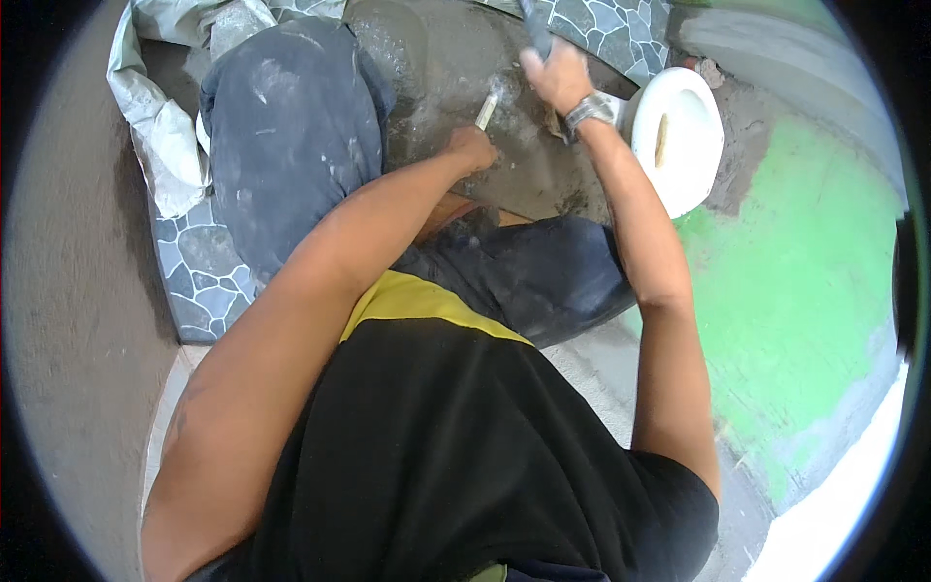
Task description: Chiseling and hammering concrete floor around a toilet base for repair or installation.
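Note:
My left hand [472,147] is closed round a pale, narrow chisel-like bar [487,112], its far end against the grey, dusty slab [417,121] in front of me. White dust lies round that end. To the right and farther off, my right hand [563,80], with a metal watch [590,110] at its wrist, grips a dark tool [534,27]. The tool is smeared by motion and reaches out past the upper edge; its kind cannot be made out. The right hand is raised apart from the bar.
A white oval vessel [703,136] with a tan thing inside stands right of my right wrist. Stone-patterned tiles [606,29] show at the back and at left [206,267]. A pale sack [160,136] lies beside my bent knee. Green paint covers the floor [795,281] at right.

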The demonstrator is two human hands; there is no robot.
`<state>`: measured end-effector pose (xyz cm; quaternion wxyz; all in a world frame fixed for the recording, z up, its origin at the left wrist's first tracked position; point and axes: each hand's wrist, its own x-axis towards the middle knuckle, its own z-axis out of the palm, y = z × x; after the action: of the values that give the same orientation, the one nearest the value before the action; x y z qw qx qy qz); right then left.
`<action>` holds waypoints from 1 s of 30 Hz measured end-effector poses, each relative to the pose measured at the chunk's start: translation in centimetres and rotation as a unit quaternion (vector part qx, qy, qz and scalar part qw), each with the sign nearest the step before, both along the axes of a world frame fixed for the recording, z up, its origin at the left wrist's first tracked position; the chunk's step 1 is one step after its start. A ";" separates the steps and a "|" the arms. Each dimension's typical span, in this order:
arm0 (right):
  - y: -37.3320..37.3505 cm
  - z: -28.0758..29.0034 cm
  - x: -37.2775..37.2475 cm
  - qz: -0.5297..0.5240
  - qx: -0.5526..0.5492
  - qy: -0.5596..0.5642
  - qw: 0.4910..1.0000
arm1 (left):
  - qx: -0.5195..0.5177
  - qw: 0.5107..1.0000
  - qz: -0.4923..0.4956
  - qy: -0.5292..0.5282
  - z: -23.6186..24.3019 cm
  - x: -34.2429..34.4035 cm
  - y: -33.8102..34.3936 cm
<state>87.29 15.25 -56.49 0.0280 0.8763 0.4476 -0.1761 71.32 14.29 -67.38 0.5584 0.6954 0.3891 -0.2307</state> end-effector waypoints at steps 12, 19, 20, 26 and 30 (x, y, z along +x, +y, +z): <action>-2.3 -0.9 -0.4 -0.042 -0.036 0.038 0.998 | -0.006 1.000 -0.007 0.002 0.1 0.2 -0.1; -2.7 0.5 0.3 0.045 -0.166 0.031 0.985 | 0.125 0.980 -0.142 -0.053 0.1 -4.4 -6.3; -3.2 0.7 0.7 0.041 -0.107 0.003 0.993 | 0.065 0.975 -0.207 -0.055 1.0 -4.5 -7.0; -1.9 4.1 0.0 0.005 0.147 0.064 0.987 | 0.117 0.991 0.024 -0.054 -0.4 -0.9 -2.7; -2.3 4.1 -0.4 -0.014 0.126 0.058 0.990 | 0.066 0.998 -0.021 0.002 -1.1 -0.7 -2.9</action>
<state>86.93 12.93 -52.42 -0.1113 0.8674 0.4545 -0.1694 70.61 11.36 -68.47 0.5055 0.7386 0.3893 -0.2175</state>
